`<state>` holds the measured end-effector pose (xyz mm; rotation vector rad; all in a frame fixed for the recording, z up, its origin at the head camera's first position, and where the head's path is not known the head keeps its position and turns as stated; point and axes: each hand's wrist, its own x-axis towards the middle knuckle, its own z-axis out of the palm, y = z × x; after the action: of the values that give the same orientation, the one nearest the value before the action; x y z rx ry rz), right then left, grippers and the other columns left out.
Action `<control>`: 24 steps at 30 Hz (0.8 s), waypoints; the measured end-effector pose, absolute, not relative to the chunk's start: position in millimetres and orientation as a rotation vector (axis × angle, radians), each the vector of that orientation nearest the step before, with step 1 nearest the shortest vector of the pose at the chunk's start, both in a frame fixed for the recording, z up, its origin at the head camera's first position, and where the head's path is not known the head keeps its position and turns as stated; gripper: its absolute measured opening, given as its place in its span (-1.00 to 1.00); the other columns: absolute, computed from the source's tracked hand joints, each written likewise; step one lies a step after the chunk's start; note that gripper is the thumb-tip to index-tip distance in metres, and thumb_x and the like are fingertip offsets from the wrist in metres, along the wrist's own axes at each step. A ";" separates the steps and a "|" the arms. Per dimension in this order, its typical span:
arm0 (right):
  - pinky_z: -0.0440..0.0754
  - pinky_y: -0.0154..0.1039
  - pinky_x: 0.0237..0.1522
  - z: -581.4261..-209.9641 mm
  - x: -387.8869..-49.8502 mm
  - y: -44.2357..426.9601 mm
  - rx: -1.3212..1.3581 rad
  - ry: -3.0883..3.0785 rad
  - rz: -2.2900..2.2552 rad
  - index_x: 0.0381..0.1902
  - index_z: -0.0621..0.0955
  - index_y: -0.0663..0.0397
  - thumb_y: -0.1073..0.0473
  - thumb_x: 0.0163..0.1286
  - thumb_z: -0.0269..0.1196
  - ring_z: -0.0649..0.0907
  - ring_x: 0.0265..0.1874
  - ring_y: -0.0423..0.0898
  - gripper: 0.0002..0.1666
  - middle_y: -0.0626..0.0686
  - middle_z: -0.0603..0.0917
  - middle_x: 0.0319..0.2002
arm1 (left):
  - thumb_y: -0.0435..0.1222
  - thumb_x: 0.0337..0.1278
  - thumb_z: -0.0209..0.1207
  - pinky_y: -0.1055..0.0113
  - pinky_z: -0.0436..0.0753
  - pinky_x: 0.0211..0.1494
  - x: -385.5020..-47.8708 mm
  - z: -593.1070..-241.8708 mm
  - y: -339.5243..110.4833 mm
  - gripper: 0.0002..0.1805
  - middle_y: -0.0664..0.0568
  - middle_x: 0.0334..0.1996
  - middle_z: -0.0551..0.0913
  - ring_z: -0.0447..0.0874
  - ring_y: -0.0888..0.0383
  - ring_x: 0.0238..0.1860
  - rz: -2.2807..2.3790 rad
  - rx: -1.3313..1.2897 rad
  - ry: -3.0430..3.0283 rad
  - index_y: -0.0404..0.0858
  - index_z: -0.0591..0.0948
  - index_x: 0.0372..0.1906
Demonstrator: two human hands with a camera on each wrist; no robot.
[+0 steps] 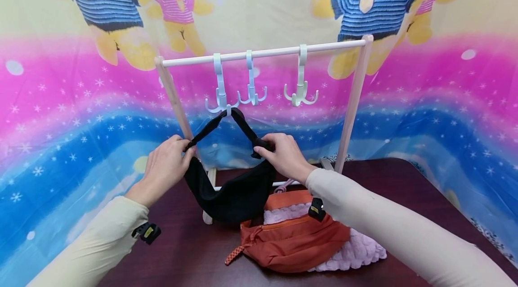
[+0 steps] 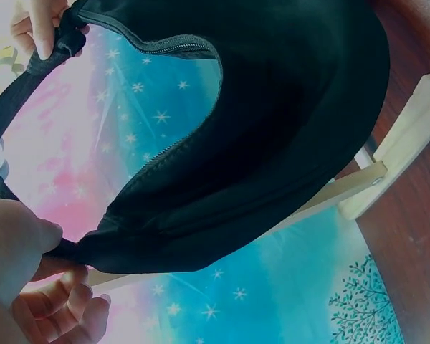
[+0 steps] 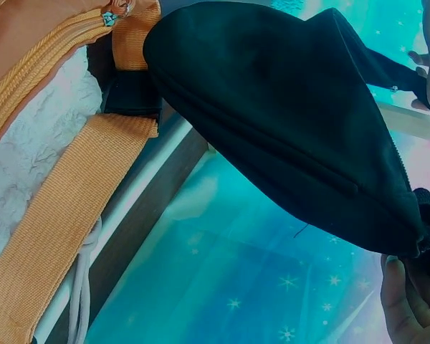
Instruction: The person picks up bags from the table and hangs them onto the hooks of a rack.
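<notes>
A black zippered bag [image 1: 238, 199] hangs by its strap from a prong of the pale blue hook [image 1: 220, 93] at the left of the rack. My left hand [image 1: 167, 161] pinches the left end of the strap where it meets the bag. At the opposite end, my right hand [image 1: 285, 154] pinches the strap near its knot or buckle. In the left wrist view the zipper [image 2: 165, 154] edge of the bag sags in a curve between both hands. The right wrist view shows the bag's rounded body [image 3: 272, 122] beside an orange strap [image 3: 72, 208].
A white rack bar [image 1: 275, 53] also bears a second blue hook [image 1: 252, 80] and a pale green hook [image 1: 301, 80]. An orange-red waist bag [image 1: 295, 242] and a lilac crinkled item [image 1: 360, 251] lie on the dark table [image 1: 170, 251], in front of the rack's right side.
</notes>
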<state>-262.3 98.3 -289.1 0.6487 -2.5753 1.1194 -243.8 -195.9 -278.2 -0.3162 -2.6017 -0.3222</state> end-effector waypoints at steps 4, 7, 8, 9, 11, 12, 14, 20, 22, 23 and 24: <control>0.69 -0.15 -0.18 -289.5 -263.4 98.1 0.640 -2.574 1.108 -0.04 0.74 -0.02 0.02 0.46 0.29 0.74 -0.28 -0.15 -0.76 -0.02 0.80 -0.22 | -0.23 0.45 0.14 0.24 0.39 -0.50 -244.4 -276.9 -196.1 -0.74 -0.13 -0.29 0.64 0.48 0.03 -0.43 -0.334 -0.307 -2.591 -0.31 0.74 -0.08; 0.68 -0.15 -0.19 -289.9 -264.4 97.1 0.635 -2.574 1.095 -0.04 0.74 -0.02 0.02 0.46 0.29 0.74 -0.28 -0.15 -0.75 -0.02 0.80 -0.22 | -0.25 0.43 0.16 0.23 0.39 -0.50 -244.9 -276.1 -196.3 -0.77 -0.10 -0.30 0.63 0.48 0.03 -0.44 -0.346 -0.300 -2.575 -0.30 0.75 -0.10; 0.68 -0.16 -0.20 -290.2 -264.7 96.9 0.638 -2.574 1.091 -0.04 0.74 -0.02 0.02 0.46 0.29 0.74 -0.28 -0.15 -0.75 -0.02 0.80 -0.22 | -0.26 0.43 0.16 0.24 0.38 -0.50 -245.0 -275.8 -196.6 -0.78 -0.10 -0.31 0.63 0.47 0.03 -0.44 -0.350 -0.297 -2.570 -0.29 0.75 -0.10; 0.68 -0.16 -0.20 -290.5 -265.1 96.6 0.638 -2.575 1.090 -0.04 0.74 -0.02 0.02 0.46 0.29 0.74 -0.28 -0.15 -0.75 -0.02 0.80 -0.22 | -0.26 0.43 0.16 0.24 0.38 -0.50 -245.2 -275.6 -196.8 -0.78 -0.09 -0.31 0.63 0.47 0.03 -0.44 -0.351 -0.295 -2.568 -0.29 0.75 -0.11; 0.68 -0.17 -0.21 -291.0 -265.4 95.8 0.639 -2.578 1.089 -0.03 0.74 -0.02 0.01 0.46 0.29 0.74 -0.29 -0.16 -0.75 -0.02 0.80 -0.22 | -0.26 0.42 0.16 0.24 0.37 -0.51 -245.6 -275.4 -197.1 -0.78 -0.08 -0.32 0.62 0.47 0.04 -0.45 -0.355 -0.293 -2.564 -0.28 0.76 -0.11; 0.68 -0.18 -0.22 -291.3 -265.6 95.4 0.640 -2.579 1.088 -0.03 0.74 -0.02 0.01 0.46 0.29 0.74 -0.30 -0.16 -0.75 -0.02 0.80 -0.21 | -0.26 0.42 0.16 0.25 0.37 -0.52 -245.8 -275.4 -197.3 -0.78 -0.08 -0.33 0.62 0.46 0.04 -0.46 -0.356 -0.292 -2.563 -0.28 0.76 -0.11; 0.68 -0.19 -0.22 -291.7 -265.7 94.8 0.641 -2.582 1.087 -0.02 0.74 -0.02 0.01 0.46 0.29 0.74 -0.30 -0.16 -0.74 -0.02 0.80 -0.21 | -0.26 0.42 0.16 0.25 0.36 -0.53 -246.1 -275.4 -197.9 -0.78 -0.08 -0.34 0.61 0.45 0.04 -0.47 -0.354 -0.292 -2.560 -0.28 0.76 -0.12; 0.68 -0.20 -0.24 -292.4 -265.7 92.6 0.635 -2.586 1.076 0.01 0.73 0.00 0.01 0.46 0.29 0.73 -0.31 -0.16 -0.71 -0.01 0.80 -0.18 | -0.26 0.41 0.18 0.25 0.35 -0.54 -246.5 -275.0 -199.3 -0.79 -0.08 -0.34 0.61 0.45 0.04 -0.47 -0.353 -0.290 -2.545 -0.28 0.76 -0.14; 0.67 -0.21 -0.25 -292.8 -265.9 92.0 0.635 -2.589 1.071 0.01 0.73 0.00 0.00 0.46 0.29 0.72 -0.33 -0.17 -0.71 0.00 0.79 -0.18 | -0.26 0.40 0.18 0.25 0.35 -0.54 -246.6 -274.8 -199.5 -0.80 -0.08 -0.34 0.61 0.45 0.04 -0.47 -0.352 -0.290 -2.542 -0.28 0.76 -0.14; 0.66 -0.22 -0.27 -293.0 -265.9 91.7 0.636 -2.590 1.070 0.01 0.73 0.00 0.00 0.46 0.29 0.72 -0.34 -0.17 -0.71 0.00 0.79 -0.18 | -0.26 0.40 0.19 0.25 0.35 -0.54 -246.7 -274.8 -199.5 -0.80 -0.08 -0.34 0.61 0.46 0.04 -0.47 -0.351 -0.290 -2.541 -0.28 0.76 -0.14; 0.65 -0.23 -0.28 -293.1 -266.0 91.3 0.638 -2.591 1.070 0.01 0.73 0.00 0.00 0.46 0.29 0.71 -0.35 -0.18 -0.71 0.00 0.79 -0.19 | -0.26 0.40 0.19 0.24 0.36 -0.53 -246.7 -274.7 -199.6 -0.80 -0.08 -0.34 0.62 0.47 0.03 -0.46 -0.351 -0.290 -2.538 -0.28 0.76 -0.15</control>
<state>-266.0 91.3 -293.1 0.6385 -2.5907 1.0699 -246.7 -199.6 -274.7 -0.2897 -2.5375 -0.3507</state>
